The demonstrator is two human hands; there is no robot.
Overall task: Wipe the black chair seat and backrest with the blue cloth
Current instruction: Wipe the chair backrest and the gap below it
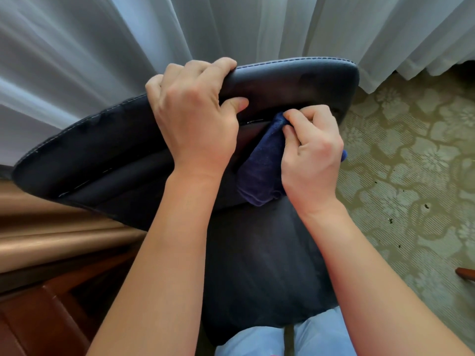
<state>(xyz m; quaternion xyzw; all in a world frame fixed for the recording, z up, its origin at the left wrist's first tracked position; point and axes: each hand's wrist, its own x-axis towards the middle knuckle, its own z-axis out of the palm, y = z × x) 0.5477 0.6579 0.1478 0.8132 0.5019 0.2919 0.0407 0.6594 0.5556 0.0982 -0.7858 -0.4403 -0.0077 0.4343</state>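
- Blue cloth (262, 163) lies bunched against the front face of the black backrest (102, 155), just under the padded top roll, with its lower folds hanging down to where the backrest meets the seat (264, 265).
- Right hand (312, 155) presses the cloth to the backrest; its fingers (295, 116) are curled and pinching the upper end of the cloth, the knuckles facing up.
- A small corner of the cloth shows past the outer edge of the right hand.
- Left hand (195, 116) grips the top of the backrest: 4 fingers wrap over the far side of the roll, pressed together, and the thumb is hooked under it on the near side.
- Both hands sit close, the left thumb just beside the right hand's fingertips.
- Behind the chair hangs a pale curtain (231, 27), touching the backrest's upper edge.
- Green patterned carpet (411, 163) covers the floor on the right; brown wooden furniture (51, 304) stands at the lower left.
- Light blue trouser legs (282, 337) show at the seat's near edge.
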